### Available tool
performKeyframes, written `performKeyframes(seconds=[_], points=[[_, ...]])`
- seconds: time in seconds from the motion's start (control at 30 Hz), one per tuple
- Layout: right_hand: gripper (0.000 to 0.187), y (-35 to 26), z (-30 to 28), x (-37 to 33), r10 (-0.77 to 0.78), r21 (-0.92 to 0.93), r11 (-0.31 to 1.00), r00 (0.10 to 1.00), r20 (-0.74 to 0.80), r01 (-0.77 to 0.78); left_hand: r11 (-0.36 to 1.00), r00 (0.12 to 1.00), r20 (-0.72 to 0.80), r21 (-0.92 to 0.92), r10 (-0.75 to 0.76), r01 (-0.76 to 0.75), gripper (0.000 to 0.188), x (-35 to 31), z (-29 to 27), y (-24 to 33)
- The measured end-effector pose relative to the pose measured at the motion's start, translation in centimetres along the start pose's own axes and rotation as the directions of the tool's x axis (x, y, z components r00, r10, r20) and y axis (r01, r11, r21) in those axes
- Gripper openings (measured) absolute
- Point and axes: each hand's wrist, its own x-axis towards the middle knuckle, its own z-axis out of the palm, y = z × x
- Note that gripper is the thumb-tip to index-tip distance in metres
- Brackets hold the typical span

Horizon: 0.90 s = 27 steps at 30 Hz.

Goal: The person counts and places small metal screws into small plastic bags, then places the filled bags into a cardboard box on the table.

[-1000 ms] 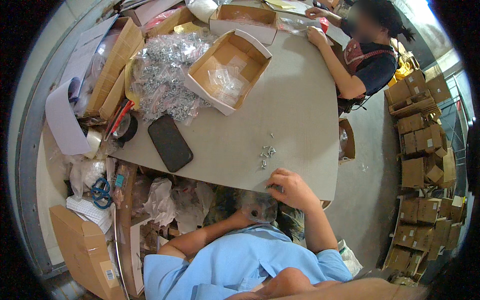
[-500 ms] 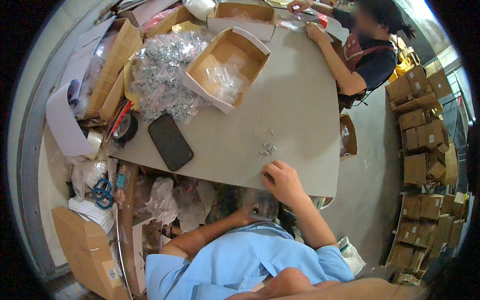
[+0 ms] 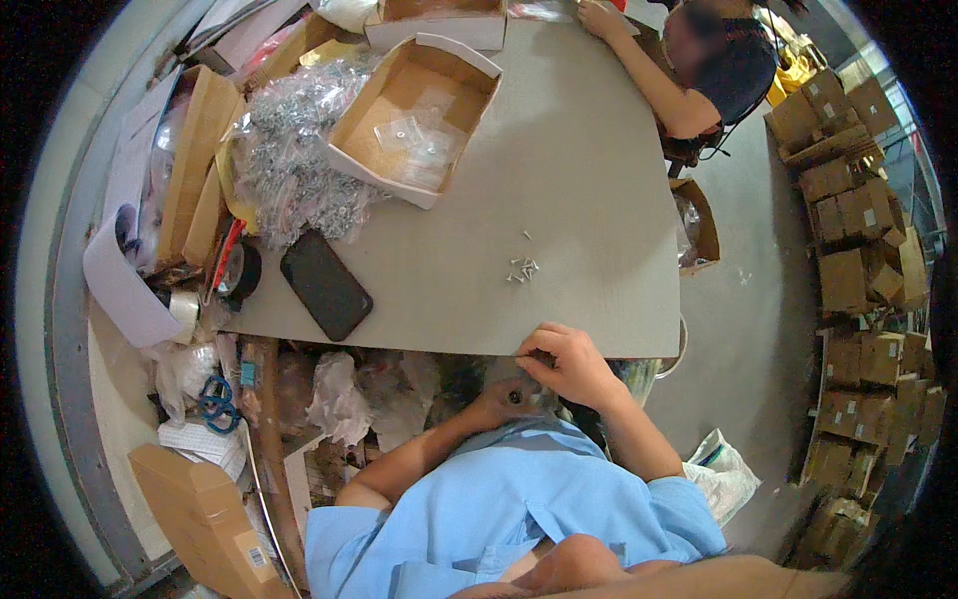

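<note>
My left hand (image 3: 496,403) is just below the table's front edge, close to my shirt, its fingers closed round a clear plastic bag (image 3: 542,401). A small dark round spot shows by those fingers; what it is I cannot make out. Just above and to the right, at the table edge, my right hand (image 3: 571,367) has thumb and fingertips drawn together near the bag. Anything in that pinch is too small to see. Beyond my right hand a little heap of screws (image 3: 522,270) lies on the table, with a single screw (image 3: 527,235) apart from it.
On the grey table (image 3: 569,180) lie a black phone (image 3: 326,285), a heap of bagged metal hardware (image 3: 299,150) and an open carton (image 3: 349,135) holding small clear bags. Black tape (image 3: 239,272) and blue-handled scissors (image 3: 217,403) are leftward. A co-worker (image 3: 733,75) sits far right; stacked boxes (image 3: 848,220) line the right.
My right hand has drawn back from beside the screws to the table edge, close to my left hand. The view has shifted, and the co-worker's arms have moved.
</note>
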Motion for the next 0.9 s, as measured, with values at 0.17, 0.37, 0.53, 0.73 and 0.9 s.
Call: performKeyframes(seconds=[0.17, 0.37, 0.53, 0.73, 0.9], points=[[0.012, -0.3, 0.6, -0.4, -0.079, -0.148, 0.985, 0.996, 0.032, 0.083, 0.869, 0.998, -0.001, 0.491, 0.064, -0.055, 0.038, -1.6, -2.6, -0.2], [0.018, -2.9, 2.4, -0.9, -0.355, -0.145, 0.91, 0.91, 0.214, 0.389, 0.957, 0.942, 0.226, 0.212, -0.247, 0.2, 0.053, -4.5, -8.8, 12.6], [0.025, -4.9, 2.1, -0.3, -0.468, -0.159, 0.841, 0.843, 0.265, 0.517, 0.999, 0.966, 0.255, 0.019, -0.045, 0.042, 0.067, -5.3, -8.0, 15.2], [0.019, -7.3, -1.0, 0.1, -0.267, 0.189, 0.946, 0.964, -0.013, 0.265, 0.931, 0.987, -0.05, -0.326, 0.156, -0.163, 0.046, -4.5, -7.4, 14.0], [0.016, -4.9, -0.7, -1.2, -0.258, -0.023, 0.966, 0.965, -0.052, 0.257, 0.906, 0.886, -0.188, 0.088, 0.423, -0.414, 0.017, -3.4, -6.9, 14.9]])
